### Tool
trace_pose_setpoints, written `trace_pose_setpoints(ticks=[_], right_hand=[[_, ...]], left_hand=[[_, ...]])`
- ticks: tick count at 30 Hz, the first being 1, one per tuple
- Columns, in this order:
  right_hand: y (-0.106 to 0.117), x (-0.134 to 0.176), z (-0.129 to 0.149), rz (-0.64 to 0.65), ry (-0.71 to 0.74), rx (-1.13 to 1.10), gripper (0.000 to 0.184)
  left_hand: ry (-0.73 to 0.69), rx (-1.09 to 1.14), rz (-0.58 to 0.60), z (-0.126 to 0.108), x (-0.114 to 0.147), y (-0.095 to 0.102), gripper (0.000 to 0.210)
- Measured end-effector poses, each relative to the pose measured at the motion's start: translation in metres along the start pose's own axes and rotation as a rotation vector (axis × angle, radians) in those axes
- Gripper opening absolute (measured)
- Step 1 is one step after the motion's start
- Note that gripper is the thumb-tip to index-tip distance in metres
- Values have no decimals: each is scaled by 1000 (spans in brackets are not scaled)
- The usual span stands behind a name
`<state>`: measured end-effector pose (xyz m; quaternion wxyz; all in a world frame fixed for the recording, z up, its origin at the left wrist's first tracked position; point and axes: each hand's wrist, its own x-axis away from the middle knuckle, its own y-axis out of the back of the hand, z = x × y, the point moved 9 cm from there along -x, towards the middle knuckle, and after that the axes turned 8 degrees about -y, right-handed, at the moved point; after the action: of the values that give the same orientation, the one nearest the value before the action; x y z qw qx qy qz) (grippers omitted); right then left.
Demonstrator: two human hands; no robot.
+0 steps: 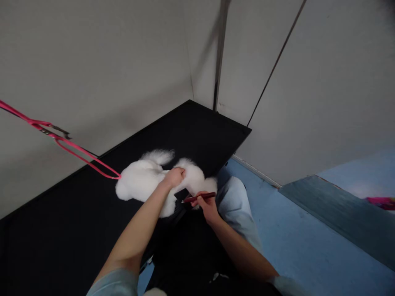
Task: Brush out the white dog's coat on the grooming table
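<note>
A fluffy white dog (138,181), or a dog-shaped form, is on the black table (197,127). Which end is its head I cannot tell. My left hand (175,176) has its fingers curled into the white fur on the dog's upper side. In my right hand (207,205) is a slim dark red tool (203,197), held like a pen, with its thin tip pointing left beside the fur. The tool's exact kind is too small to make out. A pink loop leash (89,158) runs from the upper left down to the dog's left end.
Pale walls (108,61) stand behind the table, with a metal post (219,61) at its far corner. Right of the table lies a blue floor (277,213) with a grey-green strip (333,209). A pink object (382,202) is at the right edge.
</note>
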<state>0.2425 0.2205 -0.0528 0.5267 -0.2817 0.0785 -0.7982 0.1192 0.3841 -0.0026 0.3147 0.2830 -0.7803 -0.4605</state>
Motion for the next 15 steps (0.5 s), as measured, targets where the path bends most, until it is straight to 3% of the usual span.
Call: trace_pose_setpoints(ticks=[1,3,6,8,10,13,15], right_hand=[[0,-1,-4,0,-26,-6,39],[25,-9,1,-141,-28,-93,42],[83,-21,29,-327,15,-214,47],[114,-21,46,-397,48,-240,49],[134,-12,53,-448,58,-238,49],[126,8,34,-330,-92,-92,44],[98,28,6,-70,-268,124,38]], left_hand=[[-47,-22,-75,-7,4,6,32],[-219,-73,-181,-29,16,11,33],[-396,-172,-113,-60,32,-7,38],[-328,-268,-70,-68,29,-19,59],[-213,-343,-88,-73,20,-22,61],[-101,-355,-129,-76,3,-17,37],[-35,-259,-135,-67,-5,-11,29]])
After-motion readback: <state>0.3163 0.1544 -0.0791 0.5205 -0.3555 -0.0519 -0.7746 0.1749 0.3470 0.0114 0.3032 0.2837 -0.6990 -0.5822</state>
